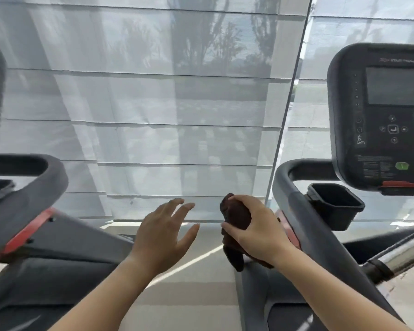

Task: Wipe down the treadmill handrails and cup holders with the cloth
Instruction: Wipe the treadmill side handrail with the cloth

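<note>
The right hand [253,230] is clamped around a bunched dark brown cloth [236,218], held just left of the treadmill's grey handrail [304,211] and below its black cup holder [335,201]. The left hand [163,232] hovers empty, fingers spread.

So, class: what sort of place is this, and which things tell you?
Probably a gym: a treadmill console, a black cup holder beside its handrail, and a second machine alongside.
</note>
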`<act>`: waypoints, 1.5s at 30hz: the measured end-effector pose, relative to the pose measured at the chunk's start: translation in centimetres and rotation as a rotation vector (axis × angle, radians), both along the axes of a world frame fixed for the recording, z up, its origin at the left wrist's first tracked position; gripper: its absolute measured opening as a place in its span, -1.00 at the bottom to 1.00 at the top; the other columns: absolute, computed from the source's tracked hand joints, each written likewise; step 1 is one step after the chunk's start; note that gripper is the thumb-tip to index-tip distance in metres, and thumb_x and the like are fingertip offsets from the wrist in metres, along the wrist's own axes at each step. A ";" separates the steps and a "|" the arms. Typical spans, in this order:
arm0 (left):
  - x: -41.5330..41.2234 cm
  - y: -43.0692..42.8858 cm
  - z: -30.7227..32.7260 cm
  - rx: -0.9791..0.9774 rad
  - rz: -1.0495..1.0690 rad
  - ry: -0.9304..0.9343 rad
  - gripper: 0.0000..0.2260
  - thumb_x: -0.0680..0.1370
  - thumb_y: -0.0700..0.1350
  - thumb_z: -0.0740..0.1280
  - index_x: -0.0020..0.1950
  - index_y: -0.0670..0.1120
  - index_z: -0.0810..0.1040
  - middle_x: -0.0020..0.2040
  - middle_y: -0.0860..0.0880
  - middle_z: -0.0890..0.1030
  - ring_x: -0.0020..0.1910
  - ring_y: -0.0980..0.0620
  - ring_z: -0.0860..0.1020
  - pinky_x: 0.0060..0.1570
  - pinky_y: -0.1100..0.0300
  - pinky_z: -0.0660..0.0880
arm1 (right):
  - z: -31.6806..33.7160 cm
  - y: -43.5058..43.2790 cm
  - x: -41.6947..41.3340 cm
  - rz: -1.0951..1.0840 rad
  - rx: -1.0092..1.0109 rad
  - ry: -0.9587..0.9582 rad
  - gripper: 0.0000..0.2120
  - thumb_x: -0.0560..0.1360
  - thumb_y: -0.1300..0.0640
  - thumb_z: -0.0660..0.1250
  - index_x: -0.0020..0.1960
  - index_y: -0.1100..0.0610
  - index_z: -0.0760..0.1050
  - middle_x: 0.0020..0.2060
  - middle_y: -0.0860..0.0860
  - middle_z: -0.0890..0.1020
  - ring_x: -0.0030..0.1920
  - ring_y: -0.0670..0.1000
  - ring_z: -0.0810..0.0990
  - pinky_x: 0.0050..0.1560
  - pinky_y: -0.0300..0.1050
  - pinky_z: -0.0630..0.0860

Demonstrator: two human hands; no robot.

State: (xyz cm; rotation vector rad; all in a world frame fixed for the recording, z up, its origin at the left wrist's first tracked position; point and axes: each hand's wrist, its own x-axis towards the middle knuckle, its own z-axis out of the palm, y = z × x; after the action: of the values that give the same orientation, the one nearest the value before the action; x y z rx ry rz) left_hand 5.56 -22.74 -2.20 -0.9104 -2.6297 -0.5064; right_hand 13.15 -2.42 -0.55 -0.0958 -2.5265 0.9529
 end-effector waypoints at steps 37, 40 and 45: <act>42.3 -37.2 -5.1 0.000 0.448 -0.196 -0.55 0.50 0.21 0.05 0.31 0.09 0.40 0.26 0.16 0.45 0.23 0.14 0.41 0.18 0.16 0.37 | -8.6 -37.1 32.5 0.386 -0.275 -0.067 -0.64 0.35 0.09 0.50 0.03 -0.21 0.47 -0.05 -0.27 0.58 -0.01 -0.33 0.50 -0.07 -0.54 0.33; 45.3 -39.1 -5.4 -0.010 0.463 -0.190 -0.58 0.53 0.20 0.08 0.32 0.08 0.40 0.28 0.14 0.45 0.25 0.14 0.41 0.19 0.17 0.36 | -8.7 -39.3 35.1 0.427 -0.269 -0.071 -0.64 0.35 0.08 0.50 0.06 -0.17 0.49 -0.02 -0.28 0.58 0.01 -0.33 0.51 -0.05 -0.55 0.33; 48.1 -42.3 -5.3 0.027 0.439 -0.163 -0.62 0.55 0.15 0.15 0.32 0.07 0.40 0.28 0.13 0.46 0.25 0.13 0.41 0.19 0.15 0.37 | -7.9 -43.2 38.4 0.439 -0.217 -0.030 -0.63 0.34 0.05 0.49 0.08 -0.18 0.48 -0.01 -0.32 0.56 0.03 -0.34 0.49 -0.03 -0.57 0.31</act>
State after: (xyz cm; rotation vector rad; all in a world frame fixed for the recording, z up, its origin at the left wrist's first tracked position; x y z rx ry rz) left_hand 53.66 -65.07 -7.46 -0.2725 -2.8412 -0.5149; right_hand 51.60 -45.60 -8.40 0.3989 -2.5108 1.3991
